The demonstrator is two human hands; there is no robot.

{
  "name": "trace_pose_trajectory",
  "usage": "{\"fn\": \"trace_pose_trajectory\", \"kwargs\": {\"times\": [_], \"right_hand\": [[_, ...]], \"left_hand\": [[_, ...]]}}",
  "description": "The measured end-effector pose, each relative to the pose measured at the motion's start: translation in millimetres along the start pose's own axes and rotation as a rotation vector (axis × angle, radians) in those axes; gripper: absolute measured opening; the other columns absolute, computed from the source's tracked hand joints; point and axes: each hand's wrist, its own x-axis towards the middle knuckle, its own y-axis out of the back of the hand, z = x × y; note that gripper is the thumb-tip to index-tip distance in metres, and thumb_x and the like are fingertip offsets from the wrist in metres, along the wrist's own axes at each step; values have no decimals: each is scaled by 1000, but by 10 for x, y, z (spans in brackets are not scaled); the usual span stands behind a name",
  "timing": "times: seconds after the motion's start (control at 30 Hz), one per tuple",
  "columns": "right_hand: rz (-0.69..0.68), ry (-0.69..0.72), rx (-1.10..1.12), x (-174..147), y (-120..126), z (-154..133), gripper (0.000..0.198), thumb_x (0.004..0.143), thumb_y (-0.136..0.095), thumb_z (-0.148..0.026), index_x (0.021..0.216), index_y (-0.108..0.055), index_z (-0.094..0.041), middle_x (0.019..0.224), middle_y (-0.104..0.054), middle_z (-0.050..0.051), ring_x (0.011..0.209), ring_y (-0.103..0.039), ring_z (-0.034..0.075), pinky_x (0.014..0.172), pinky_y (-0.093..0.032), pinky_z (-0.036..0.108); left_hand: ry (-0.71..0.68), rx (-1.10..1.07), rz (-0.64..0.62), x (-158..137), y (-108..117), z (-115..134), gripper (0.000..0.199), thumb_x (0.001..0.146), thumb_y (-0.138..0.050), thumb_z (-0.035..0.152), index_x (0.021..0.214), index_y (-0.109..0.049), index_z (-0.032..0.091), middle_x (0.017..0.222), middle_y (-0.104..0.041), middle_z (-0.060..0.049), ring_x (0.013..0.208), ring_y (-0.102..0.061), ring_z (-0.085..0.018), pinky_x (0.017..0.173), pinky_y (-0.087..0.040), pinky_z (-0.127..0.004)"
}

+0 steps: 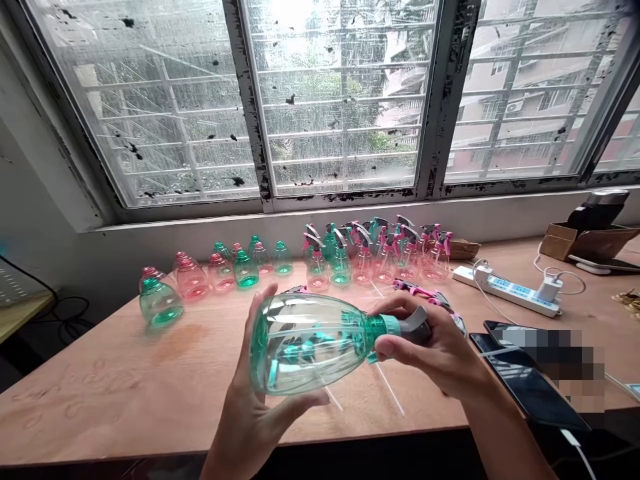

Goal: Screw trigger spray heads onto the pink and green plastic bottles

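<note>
A clear green spray bottle (pixel 310 343) lies sideways in the air above the table, its base to the left. My left hand (pixel 265 407) is wrapped round the base end. At the neck, my right hand (pixel 425 340) grips the teal collar of the grey and teal trigger sprayer (pixel 407 325). A thin dip tube shows inside the bottle. Behind my right hand lie loose pink and grey trigger sprayers (pixel 425 293), partly hidden. White dip tubes (pixel 390 388) rest on the wood below the bottle.
Bottles without sprayers, such as a green bottle (pixel 161 305), stand at the left. Several bottles with sprayers (pixel 385 263) stand near the window. A white power strip (pixel 507 292) and phones (pixel 530 380) lie at the right of the wooden table (pixel 110 400).
</note>
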Motion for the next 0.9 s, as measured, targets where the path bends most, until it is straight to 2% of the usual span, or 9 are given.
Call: {"fn": "trace_pose_trajectory", "kwargs": {"times": [0.07,0.2,0.3,0.37,0.5,0.63,0.73,0.8,0.9], "right_hand": [[-7,-12,22,-1,4,4,24,87,-92,-35,102,-79,-22,81,-75,0,65,-69,10,59,-60,16],[-19,-41,52,-1,3,9,26,88,-91,-37,103,-78,-21,80,-74,0,68,-72,12,62,-64,20],[-17,-27,23,-1,-1,18,27,87,-92,-37,103,-78,-21,82,-74,1,66,-70,11,59,-61,18],[-4,-8,1,-2,-1,23,27,86,-92,-36,103,-79,-20,82,-74,1,64,-69,10,57,-59,17],[9,-14,8,-8,7,10,28,84,-94,-35,102,-79,-20,82,-75,1,64,-70,12,56,-61,19],[3,-34,51,-10,7,-5,28,84,-93,-37,101,-79,-20,80,-74,1,66,-72,14,60,-64,23],[3,-23,18,-5,3,6,27,85,-92,-37,101,-78,-20,80,-74,2,66,-70,14,58,-60,21],[0,-5,-18,-3,3,17,26,86,-92,-36,102,-78,-20,81,-73,1,64,-65,12,54,-54,20],[4,24,-51,-2,6,27,24,86,-92,-33,103,-78,-21,82,-72,1,61,-58,10,52,-48,20]], "left_hand": [[-24,17,4,7,11,-20,105,79,-93,42,166,-35,44,177,-35,-6,155,-44,-43,113,-57,-51],[-134,-37,1,2,4,-91,92,97,-77,26,164,-23,59,178,-31,-1,150,-54,-33,113,-57,-50],[-98,-51,-4,-3,-7,-89,97,95,-79,30,166,-18,58,177,-34,-3,147,-57,-31,111,-59,-48],[-44,-8,-10,2,-6,-70,102,87,-87,37,167,-26,49,177,-34,-6,149,-54,-36,112,-58,-50],[-7,53,-20,27,3,-79,77,84,-89,41,154,-57,34,175,-37,-10,152,-49,-42,118,-52,-54],[-81,-106,2,37,-10,-138,86,97,-76,34,166,-28,51,177,-33,-7,148,-55,-36,110,-59,-52],[-94,-127,-12,35,-23,-130,90,97,-77,32,164,-24,59,176,-36,-2,151,-52,-34,112,-57,-53],[-54,-109,-33,35,-23,-99,104,89,-85,34,166,-19,59,175,-38,-3,151,-52,-35,115,-55,-54],[-14,-60,-41,37,-10,-56,119,78,-95,39,170,-20,45,173,-41,-10,150,-53,-40,118,-53,-55]]}}
